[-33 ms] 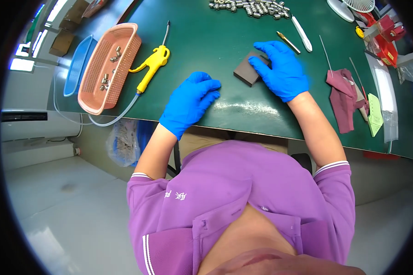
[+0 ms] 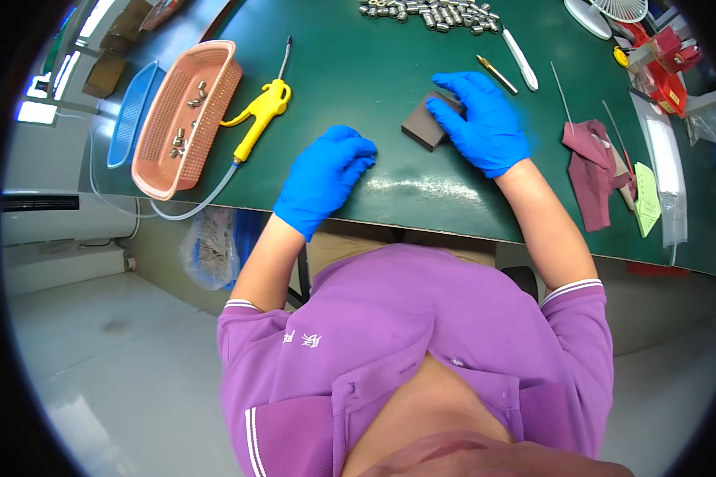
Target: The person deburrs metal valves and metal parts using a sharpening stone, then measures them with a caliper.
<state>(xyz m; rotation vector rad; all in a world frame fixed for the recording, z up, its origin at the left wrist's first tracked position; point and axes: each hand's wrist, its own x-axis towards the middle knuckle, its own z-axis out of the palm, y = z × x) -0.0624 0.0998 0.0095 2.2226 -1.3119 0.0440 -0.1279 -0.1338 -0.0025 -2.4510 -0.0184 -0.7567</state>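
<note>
My left hand (image 2: 320, 181), in a blue glove, rests near the front edge of the green table with its fingers curled in. Whatever may be inside those fingers is hidden. To the right, my blue-gloved right hand (image 2: 489, 127) lies by a dark brown rectangular block (image 2: 424, 129), its thumb over the block's top. The fingers there are stretched out and apart, reaching past the block's far side. Just beyond that hand are a slim gold-and-silver pen-like tool (image 2: 497, 75) and a white-handled tool (image 2: 520, 62).
Small metal cylinders (image 2: 441, 16) are heaped at the far side. On the left are a yellow air blow gun (image 2: 261, 119) with its hose, a pink basket (image 2: 147, 171) holding metal parts, and a blue basket (image 2: 127, 119). A maroon cloth (image 2: 589, 171) and green card (image 2: 647, 203) lie right.
The whole view shifts slightly, so things appear a little further left. Both hands keep nearly the same place and pose, and the block stays beside my right hand.
</note>
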